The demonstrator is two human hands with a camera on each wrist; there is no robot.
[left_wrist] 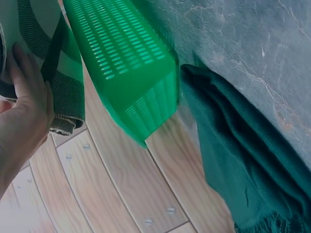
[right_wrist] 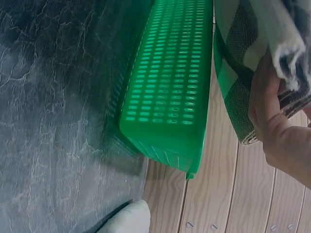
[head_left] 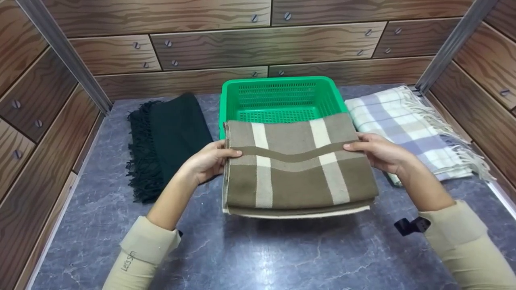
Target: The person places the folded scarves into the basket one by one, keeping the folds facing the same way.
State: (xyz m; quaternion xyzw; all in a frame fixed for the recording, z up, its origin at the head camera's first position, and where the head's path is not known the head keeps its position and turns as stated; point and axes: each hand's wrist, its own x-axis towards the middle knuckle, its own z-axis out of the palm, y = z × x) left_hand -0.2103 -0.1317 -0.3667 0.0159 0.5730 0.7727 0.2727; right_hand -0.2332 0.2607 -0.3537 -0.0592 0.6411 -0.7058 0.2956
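A folded brown scarf (head_left: 298, 177) with cream stripes hangs between both hands, held up in front of the green basket (head_left: 278, 82). At its left side edge my left hand (head_left: 209, 159) grips it, thumb on top and fingers beneath. My right hand (head_left: 381, 151) holds the opposite edge in the same way. In the head view the scarf overlaps the basket's near rim. Both wrist views show the basket's perforated side below the scarf, with the fingers spread under the folded layers (left_wrist: 68, 104).
Left of the basket lies a folded black fringed scarf (head_left: 177, 137) on the grey marbled table (head_left: 100, 241). A white and lavender plaid scarf (head_left: 403, 129) with fringe lies to the right. Wood-patterned panels (head_left: 262, 44) enclose the back and sides.
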